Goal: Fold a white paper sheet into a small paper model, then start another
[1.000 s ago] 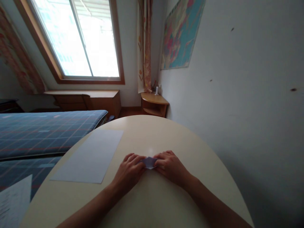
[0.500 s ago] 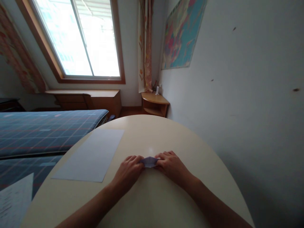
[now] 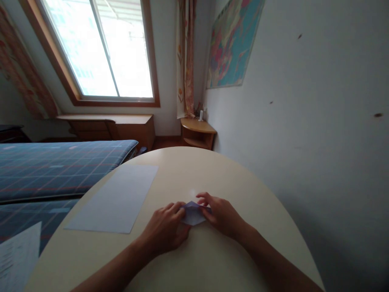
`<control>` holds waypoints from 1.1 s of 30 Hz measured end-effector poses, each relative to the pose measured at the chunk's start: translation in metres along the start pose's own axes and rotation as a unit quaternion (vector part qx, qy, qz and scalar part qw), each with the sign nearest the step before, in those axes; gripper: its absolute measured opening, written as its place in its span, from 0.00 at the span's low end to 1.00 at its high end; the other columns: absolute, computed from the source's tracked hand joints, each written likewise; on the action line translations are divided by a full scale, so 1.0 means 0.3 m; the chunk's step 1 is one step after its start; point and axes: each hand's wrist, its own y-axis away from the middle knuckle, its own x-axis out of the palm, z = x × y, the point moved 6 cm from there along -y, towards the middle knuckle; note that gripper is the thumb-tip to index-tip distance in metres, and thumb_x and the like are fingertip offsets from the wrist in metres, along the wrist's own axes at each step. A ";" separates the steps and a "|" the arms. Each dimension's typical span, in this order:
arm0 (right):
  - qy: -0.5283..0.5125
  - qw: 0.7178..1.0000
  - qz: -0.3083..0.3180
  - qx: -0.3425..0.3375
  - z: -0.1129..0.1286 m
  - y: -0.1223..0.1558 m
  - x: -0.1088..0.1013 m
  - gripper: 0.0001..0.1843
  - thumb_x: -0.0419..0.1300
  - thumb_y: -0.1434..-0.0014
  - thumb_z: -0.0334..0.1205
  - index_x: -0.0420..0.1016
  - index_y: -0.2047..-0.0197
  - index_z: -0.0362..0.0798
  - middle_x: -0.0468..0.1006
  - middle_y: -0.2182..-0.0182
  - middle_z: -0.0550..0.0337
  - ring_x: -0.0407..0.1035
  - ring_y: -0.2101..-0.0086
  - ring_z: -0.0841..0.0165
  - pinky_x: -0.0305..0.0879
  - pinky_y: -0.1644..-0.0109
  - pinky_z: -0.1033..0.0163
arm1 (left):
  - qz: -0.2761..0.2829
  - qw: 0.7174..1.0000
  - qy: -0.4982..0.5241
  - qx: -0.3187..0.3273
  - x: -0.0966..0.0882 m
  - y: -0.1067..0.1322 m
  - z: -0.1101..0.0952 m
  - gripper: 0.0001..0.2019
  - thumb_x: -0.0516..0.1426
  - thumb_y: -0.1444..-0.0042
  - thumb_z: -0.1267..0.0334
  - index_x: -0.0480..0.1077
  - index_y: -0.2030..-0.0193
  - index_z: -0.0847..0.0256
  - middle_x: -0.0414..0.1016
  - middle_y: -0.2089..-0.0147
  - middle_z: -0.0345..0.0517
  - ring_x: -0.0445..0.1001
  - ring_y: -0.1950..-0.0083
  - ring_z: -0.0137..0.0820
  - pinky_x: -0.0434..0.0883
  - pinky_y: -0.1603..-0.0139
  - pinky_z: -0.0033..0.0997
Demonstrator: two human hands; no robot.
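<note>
A small folded piece of pale purple paper (image 3: 193, 217) lies between my two hands at the middle of the round table (image 3: 219, 174). My left hand (image 3: 168, 225) grips its left side, with the thumb low near the front edge and the fingers curled over the top. At the right side, my right hand (image 3: 220, 213) pinches the paper's edge, its index finger lifted and bent above. The paper shows a creased, pointed shape with a raised fold along the back. My fingers hide both of its ends.
A large white sheet (image 3: 114, 202) lies flat on the table's left side. Beyond the left edge are a blue plaid mattress (image 3: 60, 170) and a printed sheet (image 3: 22, 253). A corner shelf (image 3: 199, 126) stands behind the table, and a wall (image 3: 319, 162) runs along the right.
The folded paper shows more of its front face and looks wider. My left thumb has come down toward me, and my right fingers have lifted and loosened from their curl.
</note>
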 end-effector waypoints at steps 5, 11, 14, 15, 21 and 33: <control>0.017 1.000 0.014 -0.004 0.005 0.003 0.004 0.13 0.55 0.38 0.34 0.75 0.52 0.52 0.81 0.58 0.58 0.75 0.59 0.65 0.65 0.56 0.63 | -0.031 0.992 0.073 -0.102 0.023 0.004 0.046 0.08 0.45 0.33 0.63 0.62 0.51 0.60 0.78 0.54 0.50 0.78 0.55 0.40 0.72 0.58 0.39; 0.013 1.000 0.013 -0.008 0.018 0.000 0.015 0.09 0.56 0.38 0.34 0.75 0.56 0.51 0.81 0.62 0.58 0.74 0.63 0.66 0.64 0.59 0.65 | -0.028 0.985 0.085 -0.148 0.043 0.003 0.089 0.14 0.49 0.34 0.67 0.64 0.43 0.57 0.80 0.51 0.48 0.78 0.50 0.39 0.72 0.53 0.38; 0.018 1.000 0.018 -0.015 0.025 0.005 0.017 0.07 0.60 0.41 0.35 0.76 0.58 0.52 0.81 0.62 0.59 0.74 0.61 0.65 0.63 0.57 0.65 | -0.029 0.988 0.083 -0.129 0.028 0.000 0.079 0.12 0.51 0.36 0.67 0.73 0.50 0.54 0.80 0.52 0.45 0.77 0.51 0.37 0.71 0.50 0.36; 0.020 0.999 0.020 -0.013 0.027 0.007 0.017 0.07 0.61 0.42 0.35 0.76 0.59 0.52 0.81 0.63 0.59 0.74 0.61 0.65 0.63 0.56 0.65 | -0.028 0.988 0.088 -0.126 0.024 -0.001 0.076 0.12 0.52 0.36 0.68 0.75 0.52 0.53 0.80 0.53 0.44 0.77 0.51 0.36 0.71 0.50 0.35; 0.058 0.997 0.043 0.015 0.045 0.016 0.019 0.05 0.63 0.41 0.41 0.75 0.61 0.52 0.82 0.66 0.61 0.76 0.65 0.64 0.59 0.63 0.65 | 0.001 0.992 0.079 -0.099 0.017 -0.003 0.042 0.14 0.55 0.37 0.67 0.75 0.48 0.49 0.81 0.54 0.42 0.77 0.52 0.36 0.72 0.53 0.33; 0.107 0.990 0.091 0.019 0.065 0.016 0.061 0.04 0.56 0.38 0.33 0.67 0.58 0.47 0.79 0.68 0.57 0.73 0.68 0.65 0.52 0.68 0.66 | 0.012 0.995 0.047 -0.088 0.021 0.002 0.005 0.18 0.52 0.36 0.71 0.71 0.44 0.46 0.81 0.57 0.41 0.77 0.55 0.37 0.72 0.57 0.34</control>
